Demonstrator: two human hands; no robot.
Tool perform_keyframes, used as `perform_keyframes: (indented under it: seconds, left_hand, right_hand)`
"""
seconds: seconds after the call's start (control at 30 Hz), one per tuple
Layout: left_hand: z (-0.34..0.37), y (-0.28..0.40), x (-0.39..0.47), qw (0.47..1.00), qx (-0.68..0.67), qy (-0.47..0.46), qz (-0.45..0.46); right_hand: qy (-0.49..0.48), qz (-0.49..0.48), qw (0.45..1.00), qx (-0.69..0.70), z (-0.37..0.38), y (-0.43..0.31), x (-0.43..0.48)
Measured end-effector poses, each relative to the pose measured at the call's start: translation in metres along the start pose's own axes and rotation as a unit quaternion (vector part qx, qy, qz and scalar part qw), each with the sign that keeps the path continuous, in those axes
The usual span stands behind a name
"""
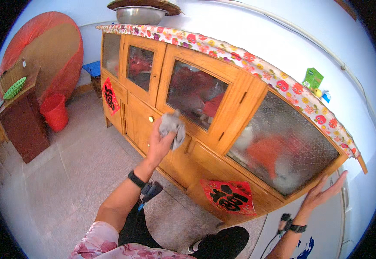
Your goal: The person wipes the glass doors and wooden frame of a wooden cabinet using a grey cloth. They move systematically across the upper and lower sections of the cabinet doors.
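A wooden cabinet [191, 139] with glass-paned doors stands before me, and a fruit-patterned cloth [214, 48] covers its top. My left hand [159, 142] holds a crumpled grey cloth [172, 129] at the cabinet's front, near the lower edge of a glazed door [197, 90] and a round knob [151, 119]. At the cabinet's right end, my right hand [319, 196] has its fingers spread and holds nothing; whether it touches the edge is unclear. Red paper decorations with black characters are on the lower front, one on the right [229, 198] and one on the left [110, 96].
A metal basin [140, 15] and a green packet [313, 77] rest on the cabinet top. A red bucket [54, 112], a brown table [23, 123] and a large round item with red covering [74, 42] stand at the left. Beside my right arm is a pale surface [320, 223].
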State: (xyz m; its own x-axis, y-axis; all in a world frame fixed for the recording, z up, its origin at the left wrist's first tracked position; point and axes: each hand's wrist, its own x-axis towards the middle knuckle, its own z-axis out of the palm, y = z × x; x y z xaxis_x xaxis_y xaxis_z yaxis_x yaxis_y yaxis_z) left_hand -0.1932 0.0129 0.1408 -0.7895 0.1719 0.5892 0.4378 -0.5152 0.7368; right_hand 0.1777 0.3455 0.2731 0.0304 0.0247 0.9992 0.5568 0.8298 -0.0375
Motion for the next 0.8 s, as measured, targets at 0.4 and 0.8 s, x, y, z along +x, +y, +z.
perform_keyframes:
  seconds: [0.4,0.8]
  left_hand:
    - [0.163,0.025,0.055,0.878,0.315,-0.062,0.355]
    - [0.169,0.048,0.090,0.849,0.302,-0.060,0.429]
  right_hand:
    - [-0.062,0.203,0.948,0.237,0.058,0.075,-0.009]
    - [-0.067,0.251,0.932,0.252,0.061,0.085,-0.019]
